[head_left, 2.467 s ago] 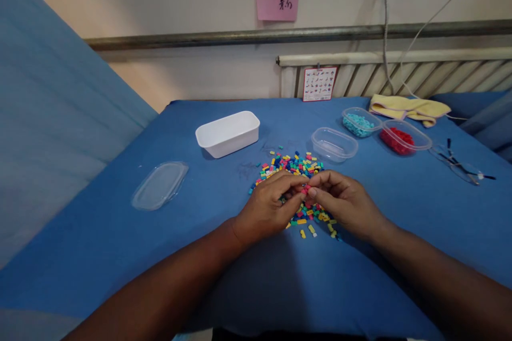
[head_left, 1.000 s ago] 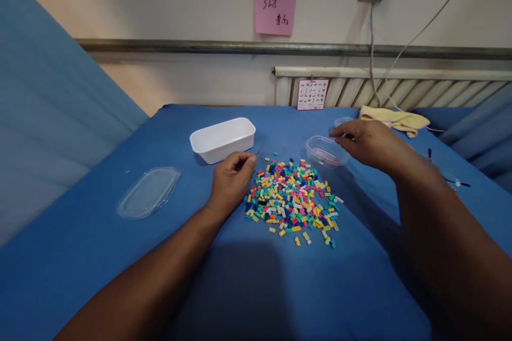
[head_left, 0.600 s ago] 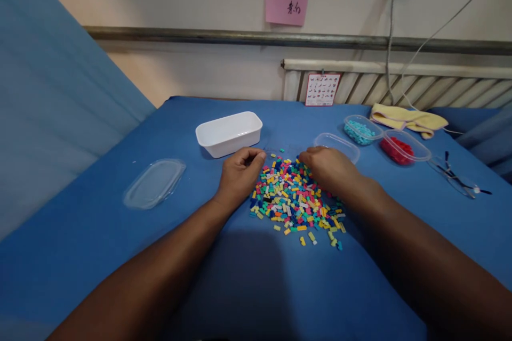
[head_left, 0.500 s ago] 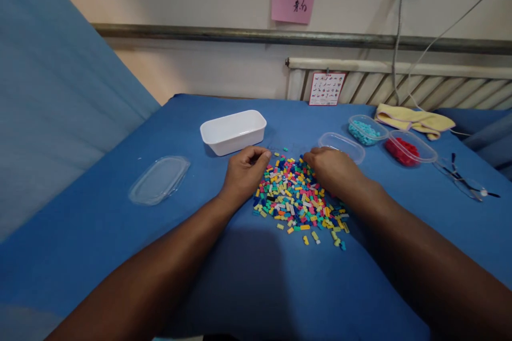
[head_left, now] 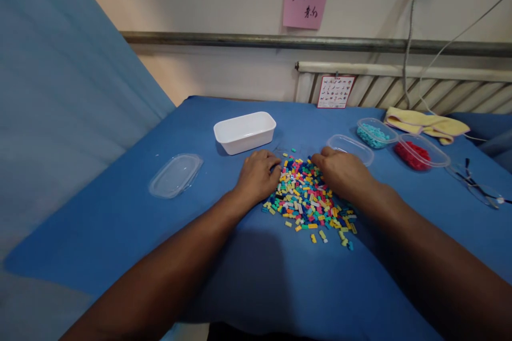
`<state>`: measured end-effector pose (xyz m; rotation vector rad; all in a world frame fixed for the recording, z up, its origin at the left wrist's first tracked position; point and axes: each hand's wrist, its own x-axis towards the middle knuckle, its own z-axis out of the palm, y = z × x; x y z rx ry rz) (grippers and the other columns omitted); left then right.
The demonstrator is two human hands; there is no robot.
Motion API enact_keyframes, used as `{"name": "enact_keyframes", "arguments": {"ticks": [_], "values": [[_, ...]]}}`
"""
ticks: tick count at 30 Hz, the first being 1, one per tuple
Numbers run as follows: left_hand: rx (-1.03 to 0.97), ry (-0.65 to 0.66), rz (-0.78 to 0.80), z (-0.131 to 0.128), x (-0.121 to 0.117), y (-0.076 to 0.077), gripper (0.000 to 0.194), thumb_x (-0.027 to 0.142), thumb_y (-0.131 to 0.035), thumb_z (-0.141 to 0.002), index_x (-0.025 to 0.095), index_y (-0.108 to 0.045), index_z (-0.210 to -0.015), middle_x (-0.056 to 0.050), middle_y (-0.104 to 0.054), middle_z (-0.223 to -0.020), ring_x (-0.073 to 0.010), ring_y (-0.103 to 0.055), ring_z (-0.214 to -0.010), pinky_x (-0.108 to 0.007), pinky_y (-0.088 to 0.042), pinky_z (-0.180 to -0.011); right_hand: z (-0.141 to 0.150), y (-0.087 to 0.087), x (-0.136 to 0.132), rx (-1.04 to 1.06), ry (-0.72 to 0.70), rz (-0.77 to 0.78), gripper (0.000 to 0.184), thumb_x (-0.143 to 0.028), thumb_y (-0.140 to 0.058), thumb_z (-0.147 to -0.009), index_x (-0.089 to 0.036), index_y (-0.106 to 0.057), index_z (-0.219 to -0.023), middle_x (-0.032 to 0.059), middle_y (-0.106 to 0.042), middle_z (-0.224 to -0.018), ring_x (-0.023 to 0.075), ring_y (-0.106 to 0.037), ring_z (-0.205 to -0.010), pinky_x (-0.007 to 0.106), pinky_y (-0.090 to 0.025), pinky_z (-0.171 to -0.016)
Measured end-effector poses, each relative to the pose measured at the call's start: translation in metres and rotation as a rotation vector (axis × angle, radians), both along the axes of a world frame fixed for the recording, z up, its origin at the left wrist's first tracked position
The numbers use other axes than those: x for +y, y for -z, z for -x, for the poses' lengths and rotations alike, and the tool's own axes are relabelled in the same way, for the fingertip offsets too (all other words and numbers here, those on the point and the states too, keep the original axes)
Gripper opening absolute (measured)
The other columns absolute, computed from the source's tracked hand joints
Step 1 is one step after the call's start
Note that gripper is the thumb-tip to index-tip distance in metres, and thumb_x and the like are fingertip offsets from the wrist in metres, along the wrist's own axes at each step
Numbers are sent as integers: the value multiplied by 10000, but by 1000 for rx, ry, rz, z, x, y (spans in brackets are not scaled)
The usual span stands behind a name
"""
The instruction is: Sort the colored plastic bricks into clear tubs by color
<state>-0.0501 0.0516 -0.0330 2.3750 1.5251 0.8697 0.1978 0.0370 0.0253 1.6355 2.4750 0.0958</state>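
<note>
A spread of small toy building bricks [head_left: 308, 200] in many colours lies on the blue cloth. My left hand [head_left: 259, 175] rests at the pile's left edge, fingers loosely bent, with a gap between thumb and forefinger. No brick shows in it. At the far right edge of the pile is my right hand [head_left: 340, 170], its fingers drawn together and pointing down into the bricks. Whatever is between those fingertips is hidden. Just behind my right hand sits a clear plastic tub [head_left: 362, 153], partly covered by the hand. A white box [head_left: 246, 141] stands beyond my left hand.
Clear lids [head_left: 176, 175] lie at the left. On the right are a tub of turquoise bricks [head_left: 374, 134], a tub of red bricks [head_left: 416, 155], eyeglasses [head_left: 480, 189] and a yellow cloth [head_left: 426, 123]. A radiator [head_left: 372, 90] runs along the wall behind.
My left hand has loosened from a thumb-and-finger pinch and lowered onto the pile's left edge. My right hand stays at the far right side. The whole view has shifted slightly.
</note>
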Motion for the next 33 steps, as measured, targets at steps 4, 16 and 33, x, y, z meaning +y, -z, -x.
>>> {"name": "enact_keyframes", "arguments": {"ticks": [4, 16, 33], "values": [[61, 23, 11, 0, -1, -2, 216, 204, -648, -959, 217, -844, -1047, -98, -781, -1131, -302, -684, -1083, -499, -531, -1013, 1, -6, -7, 132, -14, -36, 339, -171, -463, -1085, -206, -726, -1295, 132, -708, -1192, 234, -722, -871, 320, -466, -719], [-730, 122, 373, -12, -24, -22, 253, 346, -769, -937, 192, -808, -1134, -57, -795, -1009, -191, -709, -902, -356, -571, -882, -7, 15, -38, 999, -173, -5, 96, -246, -677, -1016, -233, -772, -1014, 29, -751, -886, 190, -694, -801, 321, -519, -729], [-851, 284, 705, -31, -53, -24, 299, 418, -907, -830, 151, -828, -939, -37, -770, -848, -116, -651, -758, -241, -519, -726, -1, 37, -61, 1478, 4, 170, 143, -390, -806, -966, -261, -837, -1019, 35, -783, -932, 187, -718, -827, 342, -567, -747]]}}
